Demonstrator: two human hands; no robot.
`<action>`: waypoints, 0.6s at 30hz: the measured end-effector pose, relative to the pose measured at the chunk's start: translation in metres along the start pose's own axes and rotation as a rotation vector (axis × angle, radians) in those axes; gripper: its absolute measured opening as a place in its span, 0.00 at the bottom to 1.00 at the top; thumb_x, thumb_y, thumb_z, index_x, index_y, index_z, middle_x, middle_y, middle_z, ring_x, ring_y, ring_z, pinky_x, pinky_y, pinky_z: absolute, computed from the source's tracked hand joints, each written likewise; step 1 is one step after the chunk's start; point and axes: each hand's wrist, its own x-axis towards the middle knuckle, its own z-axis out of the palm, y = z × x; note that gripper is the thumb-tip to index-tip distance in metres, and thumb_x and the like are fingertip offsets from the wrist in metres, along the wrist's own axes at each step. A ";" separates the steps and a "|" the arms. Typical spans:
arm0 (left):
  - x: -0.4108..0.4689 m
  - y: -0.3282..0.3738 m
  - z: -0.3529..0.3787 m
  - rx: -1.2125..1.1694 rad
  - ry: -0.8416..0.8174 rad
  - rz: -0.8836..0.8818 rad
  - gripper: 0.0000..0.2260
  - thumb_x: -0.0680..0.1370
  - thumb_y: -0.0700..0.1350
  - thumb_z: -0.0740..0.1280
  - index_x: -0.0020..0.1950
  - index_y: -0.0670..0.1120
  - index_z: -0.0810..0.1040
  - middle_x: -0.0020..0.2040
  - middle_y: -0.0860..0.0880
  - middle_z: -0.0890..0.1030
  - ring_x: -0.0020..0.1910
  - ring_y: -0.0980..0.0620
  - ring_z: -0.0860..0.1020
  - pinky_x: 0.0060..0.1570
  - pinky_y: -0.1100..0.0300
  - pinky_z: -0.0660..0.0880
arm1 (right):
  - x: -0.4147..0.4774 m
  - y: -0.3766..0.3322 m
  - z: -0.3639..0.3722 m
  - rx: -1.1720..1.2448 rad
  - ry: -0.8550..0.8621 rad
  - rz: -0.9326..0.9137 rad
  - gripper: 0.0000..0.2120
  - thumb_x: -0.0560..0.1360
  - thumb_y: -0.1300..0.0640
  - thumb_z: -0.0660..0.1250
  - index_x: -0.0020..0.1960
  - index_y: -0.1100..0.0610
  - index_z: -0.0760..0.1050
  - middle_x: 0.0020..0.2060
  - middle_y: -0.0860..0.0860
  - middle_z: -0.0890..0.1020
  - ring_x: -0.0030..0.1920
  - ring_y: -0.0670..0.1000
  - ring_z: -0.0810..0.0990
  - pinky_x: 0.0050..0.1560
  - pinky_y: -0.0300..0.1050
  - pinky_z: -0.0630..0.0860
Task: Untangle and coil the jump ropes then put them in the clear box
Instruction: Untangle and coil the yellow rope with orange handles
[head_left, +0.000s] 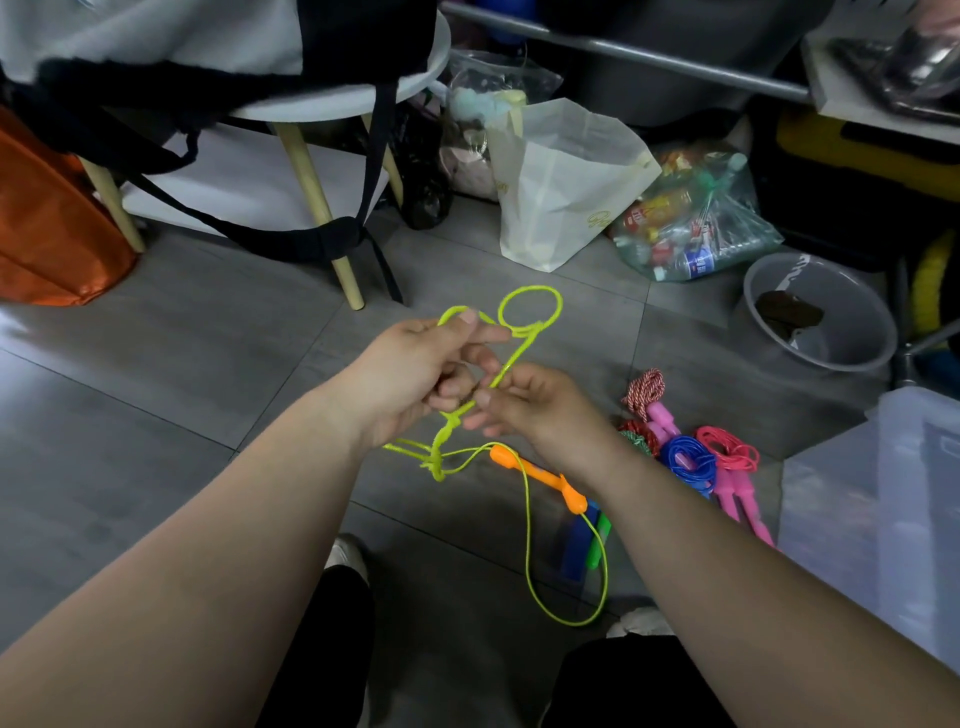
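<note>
As left hand (415, 374) pinches rope (519, 353), box (883, 493) cropped

1. yellow-green rope (439, 457): thin plastic cord, smooth, glossy.
2. orange handle (537, 475): moulded plastic, smooth, slight sheen.
3. red-white rope (644, 388): braided cloth cord, rough, matt.
4. clear box (857, 519): frosted see-through plastic.
5. floor (156, 374): grey tile, matt.
6. stool leg (318, 208): pale bare wood.
7. grey basin (852, 296): smooth plastic.

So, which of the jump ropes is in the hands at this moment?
The yellow-green rope: left hand and right hand both pinch it. The blue rope, pink rope and red-white rope lie on the floor.
</note>
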 end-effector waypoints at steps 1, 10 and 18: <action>0.001 0.001 -0.002 -0.009 0.023 0.015 0.15 0.81 0.45 0.52 0.46 0.43 0.76 0.25 0.54 0.74 0.18 0.60 0.60 0.20 0.69 0.54 | 0.001 -0.001 -0.002 0.063 0.046 -0.002 0.11 0.77 0.66 0.57 0.38 0.56 0.68 0.36 0.53 0.79 0.30 0.38 0.79 0.37 0.31 0.73; -0.001 0.004 -0.033 0.033 0.174 0.062 0.16 0.82 0.46 0.52 0.44 0.44 0.76 0.21 0.55 0.67 0.16 0.60 0.56 0.20 0.69 0.52 | 0.009 -0.011 -0.056 0.626 0.599 0.003 0.13 0.80 0.62 0.53 0.37 0.57 0.62 0.18 0.48 0.76 0.18 0.44 0.73 0.24 0.36 0.75; -0.006 -0.002 -0.065 0.795 0.569 0.184 0.08 0.76 0.46 0.65 0.43 0.42 0.80 0.32 0.44 0.72 0.32 0.54 0.70 0.29 0.65 0.64 | -0.002 -0.014 -0.115 0.643 0.956 0.013 0.13 0.80 0.59 0.55 0.36 0.55 0.65 0.20 0.46 0.71 0.20 0.43 0.70 0.29 0.40 0.75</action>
